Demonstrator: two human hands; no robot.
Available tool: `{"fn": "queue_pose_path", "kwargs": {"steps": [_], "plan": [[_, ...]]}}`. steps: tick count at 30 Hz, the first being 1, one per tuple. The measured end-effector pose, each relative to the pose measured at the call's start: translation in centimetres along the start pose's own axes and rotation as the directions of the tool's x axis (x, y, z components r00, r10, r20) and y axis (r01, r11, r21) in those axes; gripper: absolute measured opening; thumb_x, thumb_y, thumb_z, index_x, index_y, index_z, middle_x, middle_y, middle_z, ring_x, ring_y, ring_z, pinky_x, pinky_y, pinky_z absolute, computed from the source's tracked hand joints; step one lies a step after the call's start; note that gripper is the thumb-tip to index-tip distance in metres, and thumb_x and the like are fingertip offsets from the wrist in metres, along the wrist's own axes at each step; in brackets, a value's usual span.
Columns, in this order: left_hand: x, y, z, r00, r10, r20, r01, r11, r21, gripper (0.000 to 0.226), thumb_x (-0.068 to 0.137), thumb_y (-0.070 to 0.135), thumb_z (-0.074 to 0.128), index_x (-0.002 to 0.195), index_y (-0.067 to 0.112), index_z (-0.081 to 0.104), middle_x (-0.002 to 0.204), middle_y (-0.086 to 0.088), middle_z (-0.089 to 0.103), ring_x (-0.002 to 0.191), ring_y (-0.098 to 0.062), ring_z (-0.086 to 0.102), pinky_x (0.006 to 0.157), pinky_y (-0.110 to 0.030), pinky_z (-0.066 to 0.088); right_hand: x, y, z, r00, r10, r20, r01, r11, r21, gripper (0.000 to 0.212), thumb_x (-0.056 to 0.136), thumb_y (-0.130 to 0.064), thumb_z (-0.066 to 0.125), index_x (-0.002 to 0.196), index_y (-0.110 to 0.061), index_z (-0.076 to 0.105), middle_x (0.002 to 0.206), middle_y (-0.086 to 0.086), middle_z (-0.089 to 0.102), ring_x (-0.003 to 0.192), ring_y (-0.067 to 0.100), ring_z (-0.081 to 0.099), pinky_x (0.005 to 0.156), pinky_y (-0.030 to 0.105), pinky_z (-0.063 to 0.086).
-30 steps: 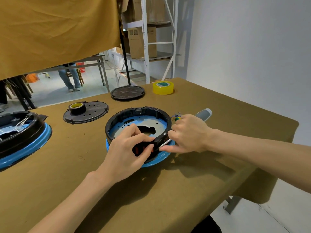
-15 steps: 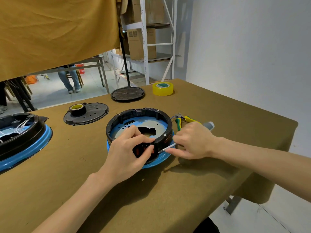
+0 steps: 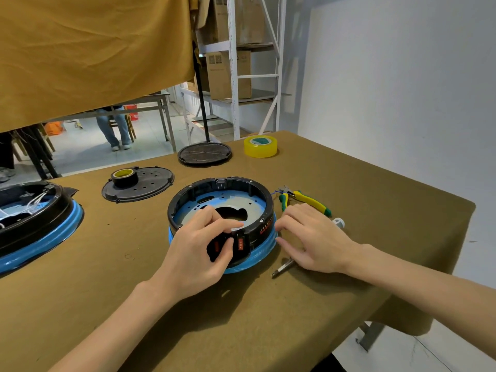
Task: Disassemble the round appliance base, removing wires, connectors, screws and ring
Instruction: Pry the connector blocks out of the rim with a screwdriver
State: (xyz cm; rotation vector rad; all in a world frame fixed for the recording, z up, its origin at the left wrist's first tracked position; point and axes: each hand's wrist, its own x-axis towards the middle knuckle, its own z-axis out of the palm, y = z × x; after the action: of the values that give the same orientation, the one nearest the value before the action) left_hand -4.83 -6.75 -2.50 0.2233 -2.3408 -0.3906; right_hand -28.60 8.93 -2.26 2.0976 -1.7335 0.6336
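Observation:
The round appliance base [image 3: 257, 194], a black ring over a blue lower rim, sits mid-table. My left hand [image 3: 198, 248] grips its near side, thumb and fingers pinched around the black front panel [image 3: 241, 244] with red labels. My right hand [image 3: 314, 237] lies flat just right of the base with fingers spread, fingertips close to the blue rim. Under that hand a screwdriver lies on the cloth; its metal shaft [image 3: 281, 269] and the grey end of its handle [image 3: 338, 222] stick out.
Yellow-green pliers [image 3: 306, 201] lie right of the base. A yellow tape roll [image 3: 260, 146] and a black stand foot [image 3: 204, 153] sit at the back. A black perforated cover [image 3: 150, 185] carries a small tape roll. A second appliance [image 3: 35, 218] is at the left. The table edge is close on the right.
My right hand took the screwdriver away from the base's rim, laid it on the table and opened over it. My left hand kept its grip on the front panel.

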Motion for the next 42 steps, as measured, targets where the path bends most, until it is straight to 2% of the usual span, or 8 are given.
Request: {"fn": "queue_pose_path", "kwargs": {"steps": [4,10,14,25,31,35,39,42], "plan": [[-0.1,0.3,0.1,0.999,0.028,-0.026,-0.027,1.0,0.012,0.021,0.091,0.032,0.06,0.109,0.024,0.068,0.107,0.012,0.058,0.101,-0.01,0.057,0.08,-0.027,0.055,1.3,-2.2,0.2,0.997,-0.049,-0.06,0.054,0.995,0.087,0.015,0.095,-0.025,0.066,0.106,-0.015,0.064,0.1,-0.002,0.058,0.084,0.013,0.053,0.072,0.03,0.049],[-0.5,0.2,0.4,0.997,0.05,-0.064,-0.049,0.999,0.023,0.022,0.092,0.03,0.062,0.107,0.022,0.076,0.104,0.007,0.061,0.095,-0.01,0.057,0.075,-0.033,0.053,2.0,-3.3,1.1,0.987,0.003,-0.159,0.017,0.992,0.126,0.018,0.093,-0.021,0.07,0.108,-0.013,0.066,0.108,0.003,0.057,0.097,0.019,0.054,0.081,0.036,0.048],[-0.4,0.1,0.2,0.997,0.049,-0.063,-0.051,0.998,-0.028,0.019,0.092,0.029,0.065,0.103,0.022,0.078,0.106,0.008,0.066,0.099,-0.012,0.061,0.081,-0.037,0.054,3.2,-3.9,1.0,0.995,-0.075,-0.071,0.085,0.984,0.154,0.026,0.094,-0.028,0.068,0.117,-0.017,0.068,0.117,0.002,0.059,0.108,0.017,0.053,0.091,0.032,0.044],[-0.3,0.1,0.3,0.998,-0.001,-0.058,-0.005,0.994,-0.112,0.016,0.091,0.032,0.071,0.1,0.02,0.077,0.104,0.012,0.065,0.101,-0.014,0.063,0.084,-0.036,0.055,3.1,-4.8,0.2,0.996,0.086,-0.009,-0.079,0.943,0.325,0.02,0.092,-0.031,0.072,0.107,-0.019,0.069,0.12,-0.002,0.056,0.107,0.013,0.056,0.09,0.038,0.048],[0.7,0.6,-0.4,0.988,-0.147,0.041,0.152,0.97,-0.19,0.006,0.087,0.035,0.074,0.091,0.032,0.077,0.102,0.02,0.065,0.105,-0.011,0.064,0.089,-0.035,0.056,3.2,-6.7,0.2,0.974,0.226,0.032,-0.228,0.962,0.148,0.036,0.086,-0.055,0.069,0.085,-0.019,0.065,0.125,-0.002,0.052,0.111,0.014,0.053,0.092,0.031,0.052],[1.0,0.5,-1.0,0.983,-0.148,0.107,0.169,0.957,-0.234,0.012,0.091,0.029,0.067,0.095,0.033,0.078,0.103,0.018,0.066,0.108,-0.011,0.063,0.092,-0.028,0.055,3.9,-8.0,0.6,0.952,0.305,-0.027,-0.302,0.95,0.074,0.03,0.092,-0.042,0.069,0.083,-0.013,0.075,0.128,0.002,0.058,0.118,0.013,0.052,0.096,0.031,0.05],[0.8,0.0,-1.1,0.99,-0.114,0.082,0.129,0.969,-0.209,0.028,0.093,0.01,0.067,0.11,0.032,0.072,0.107,0.02,0.065,0.11,-0.011,0.064,0.094,-0.024,0.053,3.6,-9.3,-0.1,0.95,0.297,-0.1,-0.29,0.954,0.077,0.026,0.089,-0.034,0.068,0.072,-0.015,0.067,0.107,0.0,0.059,0.097,0.012,0.053,0.08,0.03,0.052],[0.5,-0.4,-0.8,0.995,-0.049,0.091,0.06,0.99,-0.126,0.029,0.092,0.016,0.069,0.118,0.028,0.072,0.112,0.022,0.063,0.111,-0.009,0.063,0.094,-0.026,0.054,3.2,-9.5,-1.3,0.959,0.244,-0.147,-0.238,0.969,0.058,0.027,0.086,-0.038,0.063,0.068,-0.02,0.057,0.088,-0.006,0.055,0.077,0.009,0.049,0.065,0.025,0.046]]}}
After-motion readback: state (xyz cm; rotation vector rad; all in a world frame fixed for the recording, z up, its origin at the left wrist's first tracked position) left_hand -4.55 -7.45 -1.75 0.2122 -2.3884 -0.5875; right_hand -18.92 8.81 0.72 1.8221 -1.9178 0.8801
